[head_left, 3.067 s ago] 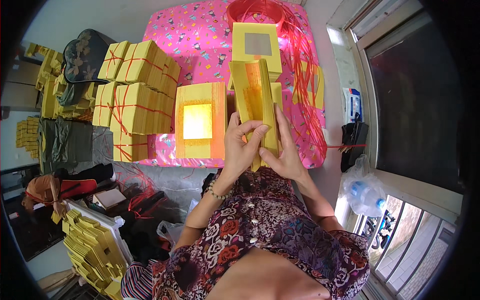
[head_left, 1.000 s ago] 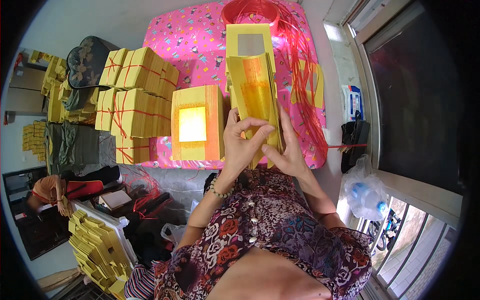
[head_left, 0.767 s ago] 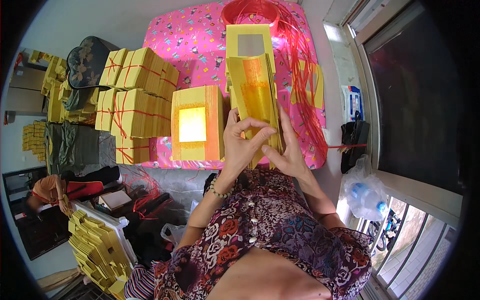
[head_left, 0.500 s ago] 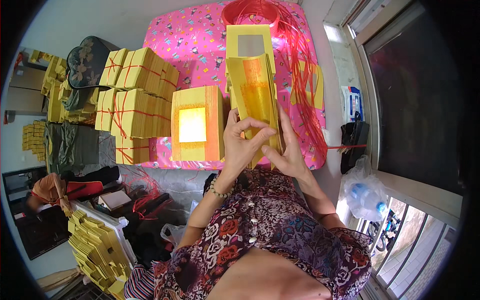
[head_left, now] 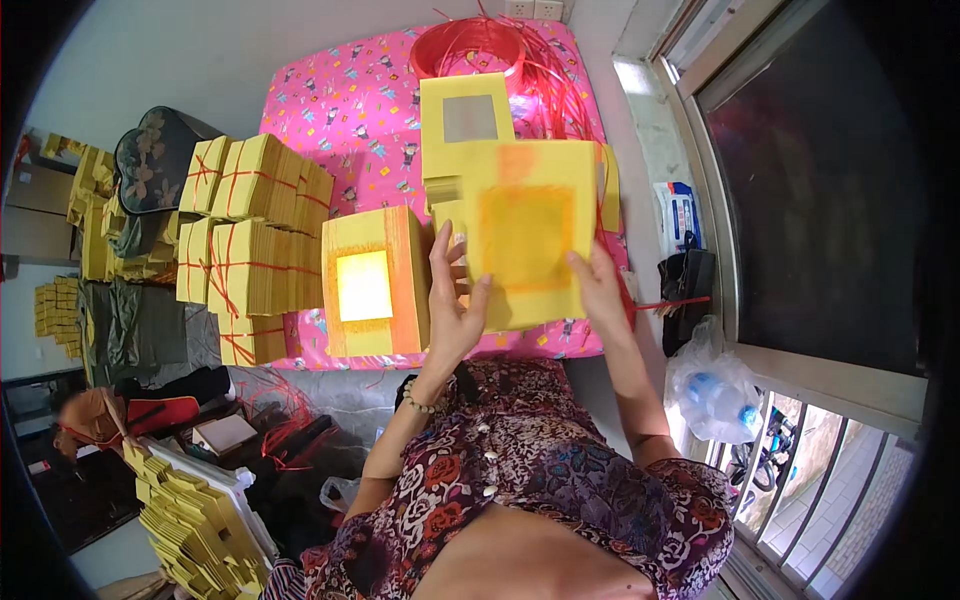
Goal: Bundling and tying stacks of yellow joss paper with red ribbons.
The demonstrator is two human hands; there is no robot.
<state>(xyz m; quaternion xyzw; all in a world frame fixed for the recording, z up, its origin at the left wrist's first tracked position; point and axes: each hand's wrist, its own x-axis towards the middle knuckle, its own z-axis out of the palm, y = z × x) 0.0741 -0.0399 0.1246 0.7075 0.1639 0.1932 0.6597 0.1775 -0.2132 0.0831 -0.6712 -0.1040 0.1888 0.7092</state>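
I hold a stack of yellow paper sheets (head_left: 528,232) with an orange square on its face, lifted above the pink patterned cloth (head_left: 350,110). My left hand (head_left: 452,300) grips its left edge, thumb on the front. My right hand (head_left: 598,285) grips the lower right edge. Behind the sheets lies another yellow stack with a silver square (head_left: 466,120). To the left of my left hand stands a thick yellow stack with a gold square (head_left: 372,285).
Bundles of yellow paper tied with red string (head_left: 255,240) sit at the cloth's left side. A coil of red string (head_left: 480,50) lies at the far end. More yellow stacks (head_left: 195,515) lie on the floor lower left. A window and plastic bag (head_left: 715,390) are on the right.
The sheets were held edge-on and folded between both hands; now they are turned flat, face toward me, and raised a little.
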